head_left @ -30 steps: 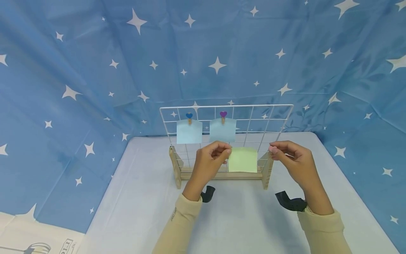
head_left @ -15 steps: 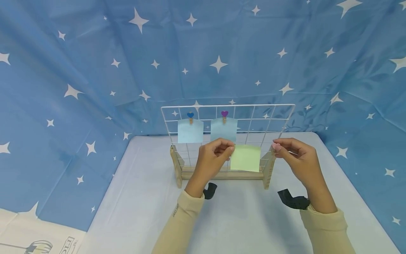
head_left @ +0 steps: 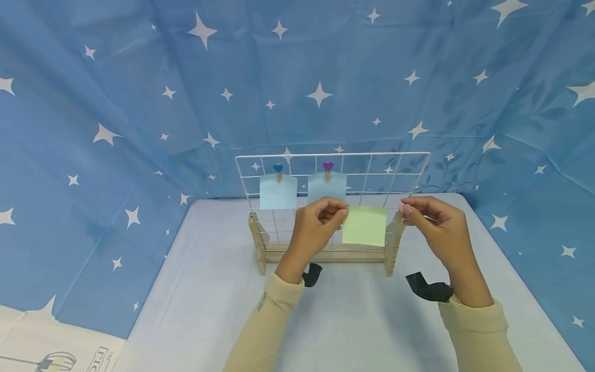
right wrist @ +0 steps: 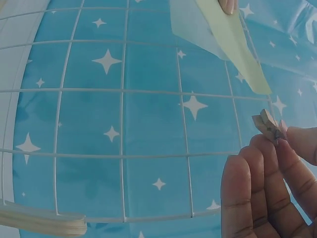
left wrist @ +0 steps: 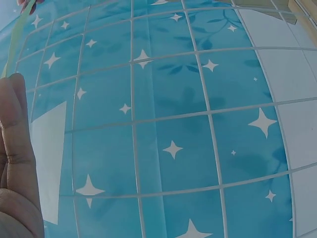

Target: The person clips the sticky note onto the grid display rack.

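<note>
My left hand (head_left: 317, 227) pinches a yellow-green sticky note (head_left: 364, 226) by its upper left corner, in front of a white wire grid (head_left: 362, 178). In the right wrist view the note (right wrist: 235, 44) slants at the top right. My right hand (head_left: 439, 225) pinches a small wooden clothespin (right wrist: 268, 126) with a pink piece (head_left: 405, 208) on it, just right of the note. Two pale blue notes hang on the grid: the left note (head_left: 278, 192) under a blue heart clip (head_left: 278, 169), the other note (head_left: 327, 187) under a purple heart clip (head_left: 328, 167).
The grid stands in a wooden base (head_left: 325, 256) on a white-covered table (head_left: 218, 310). A blue curtain (head_left: 260, 67) with white stars rises behind and along both sides. At the lower left lies a cream cloth (head_left: 28, 341) with printed drawings.
My left hand has carried the green note a little up and to the right. My right hand, still pinching the clothespin, has risen slightly. The blue notes hang as before.
</note>
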Motion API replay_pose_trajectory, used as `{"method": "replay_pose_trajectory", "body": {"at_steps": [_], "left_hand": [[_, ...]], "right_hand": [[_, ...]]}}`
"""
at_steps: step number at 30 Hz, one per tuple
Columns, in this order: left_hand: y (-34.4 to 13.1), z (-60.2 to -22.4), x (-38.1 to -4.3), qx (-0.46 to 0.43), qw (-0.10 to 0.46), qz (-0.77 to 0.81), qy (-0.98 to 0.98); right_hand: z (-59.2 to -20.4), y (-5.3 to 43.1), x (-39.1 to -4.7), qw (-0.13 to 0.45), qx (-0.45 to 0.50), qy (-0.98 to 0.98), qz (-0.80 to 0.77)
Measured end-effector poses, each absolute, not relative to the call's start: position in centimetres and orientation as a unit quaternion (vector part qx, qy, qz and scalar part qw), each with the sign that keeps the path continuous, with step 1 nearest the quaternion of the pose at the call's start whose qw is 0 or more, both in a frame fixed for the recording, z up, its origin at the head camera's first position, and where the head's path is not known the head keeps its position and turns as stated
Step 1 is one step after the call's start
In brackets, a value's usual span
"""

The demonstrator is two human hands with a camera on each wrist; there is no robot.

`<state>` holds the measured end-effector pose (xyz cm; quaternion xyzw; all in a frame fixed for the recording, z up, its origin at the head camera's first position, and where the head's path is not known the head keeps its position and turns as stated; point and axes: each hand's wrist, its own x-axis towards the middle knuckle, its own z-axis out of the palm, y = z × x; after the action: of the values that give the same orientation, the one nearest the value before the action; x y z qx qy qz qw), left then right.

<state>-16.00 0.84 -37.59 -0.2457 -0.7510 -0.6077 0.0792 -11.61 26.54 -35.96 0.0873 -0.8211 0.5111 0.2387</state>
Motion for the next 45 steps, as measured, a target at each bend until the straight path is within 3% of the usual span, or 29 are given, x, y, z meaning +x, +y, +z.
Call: {"method": "replay_pose_trajectory", "body": {"at_steps": [45], "left_hand": [[2.7,-36.6,-18.4,-0.252,0.087,-0.604,-0.751]], "right_hand": [[-33.5,27.3,-13.9,0.233,0.114,-0.834,0.486]]}}
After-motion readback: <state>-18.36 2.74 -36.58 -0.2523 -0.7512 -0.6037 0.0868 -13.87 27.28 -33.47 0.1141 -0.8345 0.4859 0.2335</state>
